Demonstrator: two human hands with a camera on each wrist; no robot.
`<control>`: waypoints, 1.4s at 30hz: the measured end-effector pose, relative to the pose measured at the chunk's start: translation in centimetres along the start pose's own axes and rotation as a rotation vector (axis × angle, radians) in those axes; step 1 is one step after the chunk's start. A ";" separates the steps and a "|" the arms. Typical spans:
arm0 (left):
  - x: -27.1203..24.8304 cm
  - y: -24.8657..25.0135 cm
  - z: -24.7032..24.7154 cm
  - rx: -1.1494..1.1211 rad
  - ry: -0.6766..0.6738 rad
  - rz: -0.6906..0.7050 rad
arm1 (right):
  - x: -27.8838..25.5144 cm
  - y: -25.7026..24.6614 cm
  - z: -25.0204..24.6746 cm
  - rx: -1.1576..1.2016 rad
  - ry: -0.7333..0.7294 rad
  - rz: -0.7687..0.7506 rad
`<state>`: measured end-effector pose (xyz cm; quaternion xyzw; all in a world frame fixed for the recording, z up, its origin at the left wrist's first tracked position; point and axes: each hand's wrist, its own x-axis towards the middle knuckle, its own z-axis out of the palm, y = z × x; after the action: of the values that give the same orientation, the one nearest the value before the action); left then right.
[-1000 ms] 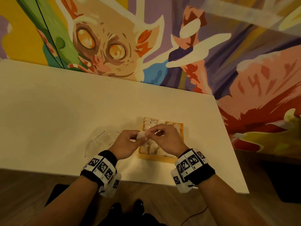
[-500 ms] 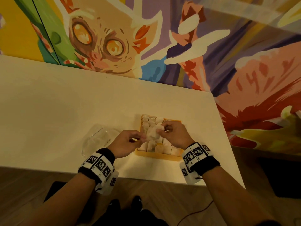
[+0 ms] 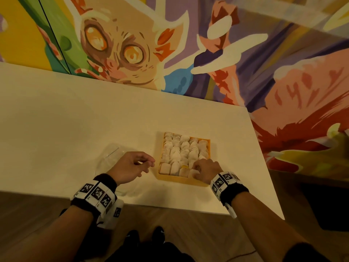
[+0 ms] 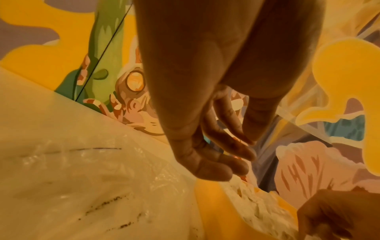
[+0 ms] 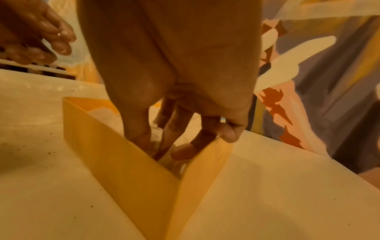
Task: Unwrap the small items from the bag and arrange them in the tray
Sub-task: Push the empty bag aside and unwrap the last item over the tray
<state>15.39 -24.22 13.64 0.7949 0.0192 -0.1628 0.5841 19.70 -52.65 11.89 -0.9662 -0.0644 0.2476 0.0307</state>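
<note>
The orange tray (image 3: pixel 181 179) lies on the white table, packed with several rows of white pieces (image 3: pixel 179 152). My right hand (image 3: pixel 203 170) reaches into the tray's near right corner. Its thumb and fingertips (image 5: pixel 180 151) pinch a white piece (image 5: pixel 167 158) low against the tray walls (image 5: pixel 127 162). My left hand (image 3: pixel 145 163) hovers just left of the tray, thumb and forefinger (image 4: pixel 244 141) pinched on a thin clear wrapper (image 4: pixel 298 120). The clear plastic bag (image 3: pixel 109 157) lies flat under the left wrist, and also shows as the crumpled clear bag (image 4: pixel 82 178) in the left wrist view.
The table's near edge (image 3: pixel 170 206) runs just below both wrists and its right edge (image 3: pixel 264 163) is close to the tray. A painted mural wall (image 3: pixel 188 53) stands behind the table. Bare tabletop (image 3: pixel 66 120) stretches to the left and back.
The hands, together over the tray working on a piece, have parted. The right hand has dropped with the piece into the near right corner. The left hand has drawn back left off the tray.
</note>
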 end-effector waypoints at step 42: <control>-8.8 -3.6 -2.1 -0.243 0.236 0.048 | -2.4 -18.5 2.5 0.873 -0.096 -0.542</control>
<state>6.79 -19.68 13.40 0.7322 0.0881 -0.0509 0.6734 14.38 -34.62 12.53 -0.7996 -0.2044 0.2787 0.4912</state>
